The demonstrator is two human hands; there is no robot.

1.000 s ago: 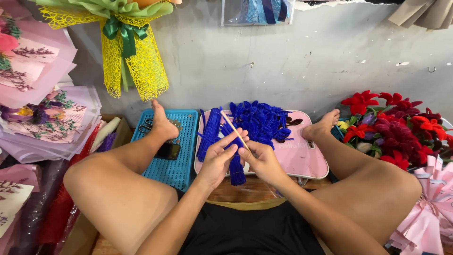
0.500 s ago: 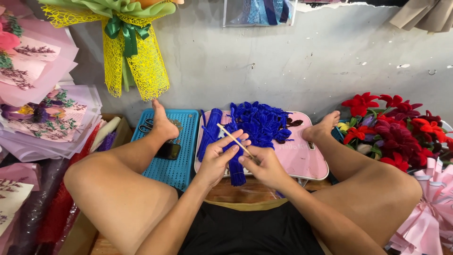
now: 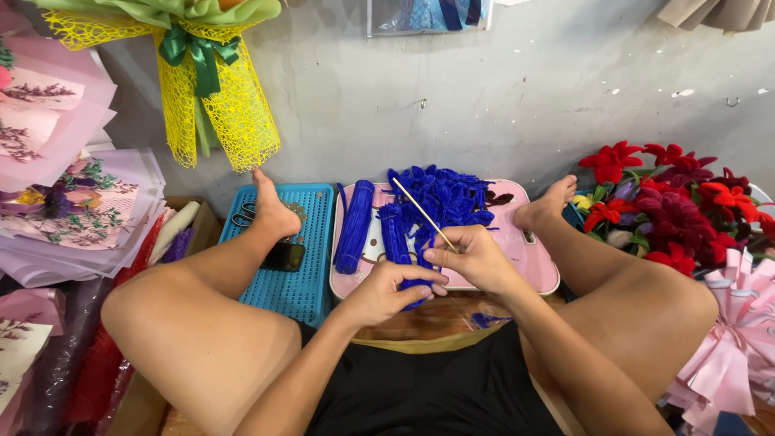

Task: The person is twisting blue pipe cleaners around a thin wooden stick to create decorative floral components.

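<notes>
My right hand [image 3: 476, 260] pinches a thin wooden stick [image 3: 423, 214] that slants up and to the left over the pink tray [image 3: 529, 262]. My left hand [image 3: 391, 289] sits just below it, fingers closed on a blue pipe-cleaner piece [image 3: 416, 284] beside the stick's lower end. Behind the hands lies a heap of bent blue pipe cleaners [image 3: 448, 198]. A straight bundle of blue pipe cleaners [image 3: 353, 226] rests at the tray's left edge.
A blue perforated tray [image 3: 303, 274] holds a dark phone [image 3: 282, 257] under my left foot. Red and maroon fabric flowers [image 3: 674, 206] pile at right, with pink ribbon bows [image 3: 731, 355] below. Wrapped bouquets [image 3: 73, 194] lean at left; a yellow mesh bouquet [image 3: 206, 97] hangs on the wall.
Both hands have dropped slightly toward me. The stick has tilted lower and further left, and my left hand has slid under my right hand onto the blue piece.
</notes>
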